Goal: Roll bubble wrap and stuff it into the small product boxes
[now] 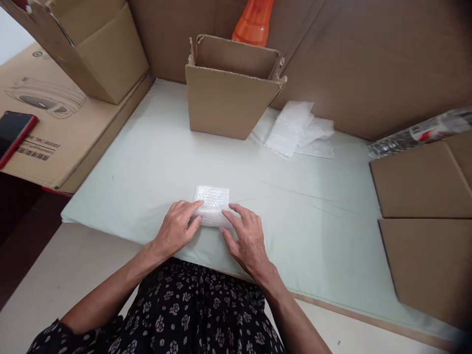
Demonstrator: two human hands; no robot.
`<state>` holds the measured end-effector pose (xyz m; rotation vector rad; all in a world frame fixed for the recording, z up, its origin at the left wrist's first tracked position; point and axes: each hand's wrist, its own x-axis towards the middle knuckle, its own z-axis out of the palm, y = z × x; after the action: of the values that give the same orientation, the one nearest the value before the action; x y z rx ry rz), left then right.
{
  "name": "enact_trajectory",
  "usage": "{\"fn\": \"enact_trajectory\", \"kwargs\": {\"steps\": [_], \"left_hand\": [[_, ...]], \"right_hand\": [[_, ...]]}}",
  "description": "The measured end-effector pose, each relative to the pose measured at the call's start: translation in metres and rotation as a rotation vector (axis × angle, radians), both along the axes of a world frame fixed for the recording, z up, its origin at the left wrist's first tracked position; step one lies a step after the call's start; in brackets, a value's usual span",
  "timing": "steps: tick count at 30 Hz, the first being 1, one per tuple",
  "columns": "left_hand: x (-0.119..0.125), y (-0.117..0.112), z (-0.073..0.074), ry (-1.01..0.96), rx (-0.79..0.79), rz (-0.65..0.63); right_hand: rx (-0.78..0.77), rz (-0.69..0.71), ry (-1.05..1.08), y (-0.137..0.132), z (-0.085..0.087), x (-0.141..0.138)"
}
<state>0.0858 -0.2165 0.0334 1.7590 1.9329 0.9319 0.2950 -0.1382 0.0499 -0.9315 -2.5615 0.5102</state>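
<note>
A small folded piece of bubble wrap (212, 197) lies on the table near its front edge, with a thicker fold along the side closest to me. At its left end, my left hand (179, 223) grips it, index finger on top and thumb low at the front. My right hand (245, 233) holds the other end, with curved fingers and the thumb at the lower corner. Whether anything is inside the wrap cannot be seen.
On the pale green tabletop (302, 216) stand an open cardboard box (221, 101) and flat bubble wrap bags (293, 128). An orange object (253, 24) rises behind the box. Cardboard flaps (424, 182) and a plastic bottle (416, 135) are right; a phone (14, 132) lies left.
</note>
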Motion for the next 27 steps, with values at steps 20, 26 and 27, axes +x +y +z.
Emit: {"fn": "enact_trajectory", "kwargs": {"steps": [20,26,27], "left_hand": [[0.021,0.010,0.014,-1.123,-0.159,0.246],[0.007,0.041,0.027,-0.802,-0.127,0.074],[0.001,0.053,0.034,-0.645,-0.046,0.077]], "right_hand": [[-0.725,-0.006,0.396,0.029,-0.007,-0.004],[-1.011,-0.234,0.511,0.041,-0.004,0.003],[-0.979,-0.289,0.528,0.043,-0.004,0.005]]}}
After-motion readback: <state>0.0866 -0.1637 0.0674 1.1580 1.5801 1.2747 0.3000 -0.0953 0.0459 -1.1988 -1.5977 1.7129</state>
